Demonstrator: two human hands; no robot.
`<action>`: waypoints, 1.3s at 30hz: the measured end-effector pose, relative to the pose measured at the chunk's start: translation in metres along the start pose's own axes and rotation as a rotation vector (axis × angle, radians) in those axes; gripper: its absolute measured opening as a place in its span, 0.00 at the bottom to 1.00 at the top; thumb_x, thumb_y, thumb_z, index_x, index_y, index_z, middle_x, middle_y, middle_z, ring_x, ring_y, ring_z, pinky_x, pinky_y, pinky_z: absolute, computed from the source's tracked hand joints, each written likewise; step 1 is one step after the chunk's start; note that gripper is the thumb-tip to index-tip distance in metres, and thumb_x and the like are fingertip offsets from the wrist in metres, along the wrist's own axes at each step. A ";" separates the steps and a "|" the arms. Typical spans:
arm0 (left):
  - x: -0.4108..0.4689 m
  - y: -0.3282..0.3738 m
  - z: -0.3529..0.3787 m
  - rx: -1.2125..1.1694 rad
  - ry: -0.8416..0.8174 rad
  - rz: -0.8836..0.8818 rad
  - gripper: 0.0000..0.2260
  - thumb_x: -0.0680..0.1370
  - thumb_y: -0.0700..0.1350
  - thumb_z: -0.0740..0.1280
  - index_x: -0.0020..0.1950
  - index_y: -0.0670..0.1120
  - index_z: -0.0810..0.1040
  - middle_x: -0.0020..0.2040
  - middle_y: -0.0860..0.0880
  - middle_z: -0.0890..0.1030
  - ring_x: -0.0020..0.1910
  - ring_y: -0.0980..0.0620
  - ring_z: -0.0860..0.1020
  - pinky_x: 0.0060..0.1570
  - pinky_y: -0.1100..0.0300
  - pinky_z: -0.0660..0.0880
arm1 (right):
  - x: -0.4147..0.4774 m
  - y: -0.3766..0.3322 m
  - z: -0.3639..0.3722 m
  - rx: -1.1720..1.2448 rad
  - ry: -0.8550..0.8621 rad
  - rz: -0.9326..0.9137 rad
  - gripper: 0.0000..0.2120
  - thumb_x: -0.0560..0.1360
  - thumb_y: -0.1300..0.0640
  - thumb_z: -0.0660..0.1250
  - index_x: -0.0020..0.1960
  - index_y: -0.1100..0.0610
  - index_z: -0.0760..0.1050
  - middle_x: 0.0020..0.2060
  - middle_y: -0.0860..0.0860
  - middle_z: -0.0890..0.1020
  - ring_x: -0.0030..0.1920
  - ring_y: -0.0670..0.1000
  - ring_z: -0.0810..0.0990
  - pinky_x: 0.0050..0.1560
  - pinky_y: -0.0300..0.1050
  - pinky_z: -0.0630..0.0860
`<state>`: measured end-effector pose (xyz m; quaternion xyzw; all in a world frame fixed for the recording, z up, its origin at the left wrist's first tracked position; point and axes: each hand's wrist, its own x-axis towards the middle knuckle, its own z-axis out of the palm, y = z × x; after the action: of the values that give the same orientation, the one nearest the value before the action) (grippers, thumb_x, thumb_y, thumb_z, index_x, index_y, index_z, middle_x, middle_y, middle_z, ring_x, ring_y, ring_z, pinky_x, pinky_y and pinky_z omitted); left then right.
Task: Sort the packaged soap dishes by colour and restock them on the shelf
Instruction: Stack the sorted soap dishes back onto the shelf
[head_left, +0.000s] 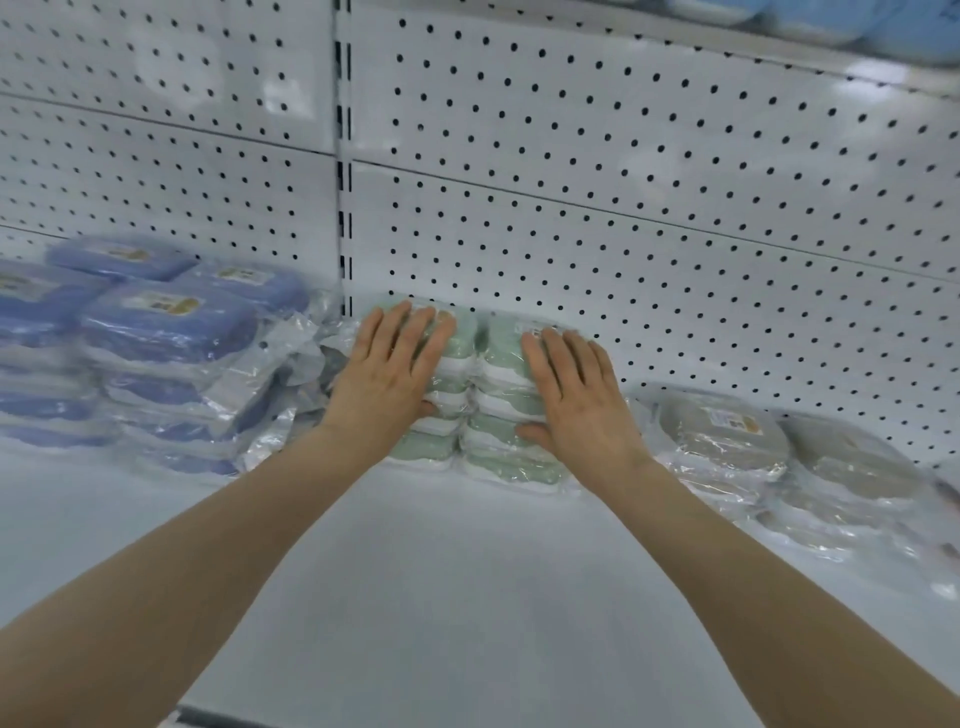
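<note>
**Both hands flat on the green stacks**

The green soap dishes (470, 447) stand in two stacks side by side at the back of the white shelf (415, 571), touching each other and set close against the pegboard (623, 182). Each dish is wrapped in clear plastic with a white base showing under the green lid.

The left hand (389, 369) lies on top of the left stack. Its fingers are straight and spread, and the fingertips reach the far edge. The thumb comes down the front of the stack. The right hand (576, 395) lies the same way on the right stack, palm down and fingers straight, with its thumb against the front of the packs. Neither hand is curled round anything; both simply press flat on the wrapped dishes.

To the left, the blue soap dishes (166, 322) sit in several stacks, with their loose plastic wrap crumpled up against the green ones. To the right, the beige soap dishes (722, 431) sit in their own stacks, just beside the green ones, the nearer packs sliding a little forward. So the three colours stand apart in a row along the back of the shelf: blue, green, beige.

A slotted post (343, 208) runs up the pegboard just behind the left hand. High at the right corner some pale blue goods (857, 26) show on the shelf above, too blurred to tell what they are.
</note>
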<state>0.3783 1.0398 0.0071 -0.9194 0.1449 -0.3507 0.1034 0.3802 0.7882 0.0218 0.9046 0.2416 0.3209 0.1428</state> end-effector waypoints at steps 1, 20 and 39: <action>0.000 0.002 -0.003 -0.013 -0.012 -0.009 0.51 0.63 0.57 0.79 0.77 0.41 0.57 0.72 0.38 0.66 0.72 0.35 0.62 0.73 0.38 0.56 | 0.000 0.000 -0.002 0.005 -0.006 0.000 0.53 0.65 0.37 0.75 0.78 0.63 0.55 0.71 0.62 0.67 0.70 0.65 0.66 0.72 0.62 0.61; -0.127 -0.016 -0.119 -0.025 0.017 -0.067 0.37 0.71 0.50 0.75 0.75 0.39 0.64 0.72 0.40 0.68 0.74 0.38 0.62 0.73 0.43 0.59 | -0.039 -0.064 -0.081 0.172 0.177 -0.138 0.36 0.75 0.47 0.68 0.76 0.63 0.60 0.70 0.61 0.70 0.71 0.63 0.67 0.72 0.57 0.60; -0.198 -0.268 -0.081 0.103 -0.090 -0.176 0.56 0.62 0.56 0.80 0.78 0.43 0.50 0.77 0.37 0.56 0.77 0.35 0.53 0.73 0.37 0.55 | 0.100 -0.288 -0.103 0.065 0.157 -0.121 0.51 0.65 0.40 0.77 0.78 0.60 0.58 0.73 0.63 0.65 0.75 0.65 0.61 0.72 0.63 0.62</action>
<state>0.2344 1.3509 0.0231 -0.9369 0.0407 -0.3237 0.1258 0.2816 1.0937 0.0312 0.8646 0.3165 0.3736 0.1131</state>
